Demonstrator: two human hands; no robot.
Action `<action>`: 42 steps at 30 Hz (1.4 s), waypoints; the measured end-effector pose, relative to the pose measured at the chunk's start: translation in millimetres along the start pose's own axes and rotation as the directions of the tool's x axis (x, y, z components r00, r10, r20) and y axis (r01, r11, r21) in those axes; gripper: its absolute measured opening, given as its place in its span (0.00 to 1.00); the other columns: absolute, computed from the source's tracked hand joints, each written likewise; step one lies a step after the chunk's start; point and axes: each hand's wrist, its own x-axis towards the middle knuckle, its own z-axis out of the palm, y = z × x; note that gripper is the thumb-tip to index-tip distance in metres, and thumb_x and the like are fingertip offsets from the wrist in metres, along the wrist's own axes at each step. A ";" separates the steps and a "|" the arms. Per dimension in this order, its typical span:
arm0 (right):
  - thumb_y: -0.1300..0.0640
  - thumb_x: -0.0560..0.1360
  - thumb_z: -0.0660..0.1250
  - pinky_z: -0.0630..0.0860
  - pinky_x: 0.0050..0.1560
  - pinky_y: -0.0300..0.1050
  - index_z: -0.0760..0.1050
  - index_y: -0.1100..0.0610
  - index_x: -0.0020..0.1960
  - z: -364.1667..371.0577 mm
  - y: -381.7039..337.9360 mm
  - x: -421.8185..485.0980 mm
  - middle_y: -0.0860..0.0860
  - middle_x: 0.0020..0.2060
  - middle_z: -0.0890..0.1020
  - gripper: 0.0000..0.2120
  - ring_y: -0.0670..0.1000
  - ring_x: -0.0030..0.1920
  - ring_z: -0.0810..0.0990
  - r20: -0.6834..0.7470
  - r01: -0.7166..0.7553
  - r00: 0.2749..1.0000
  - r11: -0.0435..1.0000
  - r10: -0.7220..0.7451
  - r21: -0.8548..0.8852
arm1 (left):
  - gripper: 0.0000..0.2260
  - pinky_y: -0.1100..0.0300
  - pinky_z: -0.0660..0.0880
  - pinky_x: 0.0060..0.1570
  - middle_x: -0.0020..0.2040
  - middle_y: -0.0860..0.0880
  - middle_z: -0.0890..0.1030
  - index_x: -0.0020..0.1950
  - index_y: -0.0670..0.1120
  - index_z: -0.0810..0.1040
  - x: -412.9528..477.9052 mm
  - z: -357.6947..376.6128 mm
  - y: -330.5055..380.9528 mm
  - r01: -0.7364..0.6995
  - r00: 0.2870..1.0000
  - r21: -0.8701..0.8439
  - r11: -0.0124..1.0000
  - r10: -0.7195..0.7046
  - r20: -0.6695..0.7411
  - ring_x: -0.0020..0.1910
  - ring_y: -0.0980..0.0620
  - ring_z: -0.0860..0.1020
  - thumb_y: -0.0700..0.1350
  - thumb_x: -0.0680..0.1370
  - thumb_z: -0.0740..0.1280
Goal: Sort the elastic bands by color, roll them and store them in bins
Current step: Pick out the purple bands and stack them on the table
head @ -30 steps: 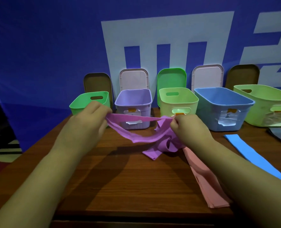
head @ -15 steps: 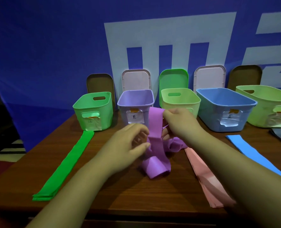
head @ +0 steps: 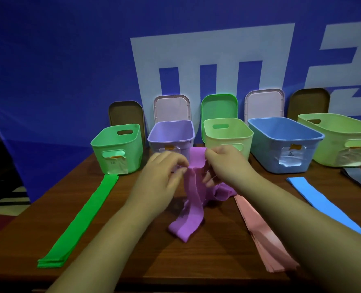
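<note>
A purple elastic band (head: 191, 199) hangs from both hands in the middle of the wooden table (head: 133, 250), its lower loop resting on the wood. My right hand (head: 224, 163) pinches the band's top edge. My left hand (head: 164, 176) pinches the band just below that, close beside the right hand. Flat stacks of bands lie on the table: green (head: 84, 218) at the left, pink (head: 264, 235) right of centre, blue (head: 327, 206) and grey (head: 359, 178) at the far right. The purple bin (head: 171, 134) stands right behind my hands.
Along the table's back stand a green bin (head: 118, 149), a pale green bin (head: 228, 132), a blue bin (head: 285, 144) and a large pale green bin (head: 342, 140). Lids lean upright against the blue backdrop behind them. The table's front edge runs under my forearms.
One second ago the band was stretched wide between my hands. My left hand has since come in to the right, and the band now hangs upright between both hands.
</note>
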 end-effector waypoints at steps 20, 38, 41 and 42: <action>0.55 0.84 0.66 0.70 0.43 0.37 0.85 0.49 0.52 -39.3 -76.4 -25.3 0.34 0.29 0.79 0.09 0.35 0.33 0.76 0.035 0.379 0.925 0.915 -0.378 -0.136 | 0.05 0.63 0.74 0.49 0.49 0.53 0.81 0.56 0.48 0.84 110.9 -98.5 40.0 -0.150 0.986 0.058 0.987 0.154 -0.070 0.49 0.55 0.78 0.41 0.83 0.71; 0.49 0.84 0.66 0.81 0.50 0.49 0.86 0.50 0.55 -15.7 -108.8 -24.1 0.51 0.46 0.88 0.10 0.49 0.45 0.84 0.038 0.452 0.888 0.853 -0.458 -0.260 | 0.04 0.70 0.75 0.47 0.48 0.59 0.82 0.54 0.53 0.85 104.9 -109.9 40.5 0.004 0.997 -0.070 0.998 -0.010 -0.081 0.50 0.60 0.80 0.45 0.83 0.71; 0.50 0.85 0.66 0.81 0.51 0.47 0.87 0.48 0.56 -14.0 -110.4 -23.8 0.46 0.44 0.88 0.10 0.47 0.47 0.85 0.028 0.466 0.880 0.849 -0.475 -0.247 | 0.05 0.69 0.77 0.49 0.49 0.60 0.84 0.57 0.54 0.84 99.4 -107.9 35.3 0.045 0.994 -0.173 0.984 -0.062 -0.094 0.50 0.60 0.81 0.46 0.84 0.70; 0.50 0.85 0.67 0.81 0.51 0.46 0.87 0.47 0.56 -13.7 -111.1 -23.7 0.45 0.44 0.88 0.10 0.47 0.47 0.85 0.024 0.471 0.877 0.847 -0.480 -0.246 | 0.05 0.67 0.79 0.51 0.50 0.60 0.85 0.59 0.54 0.83 95.9 -104.3 33.2 0.085 0.989 -0.277 0.957 -0.116 -0.097 0.51 0.60 0.82 0.47 0.84 0.69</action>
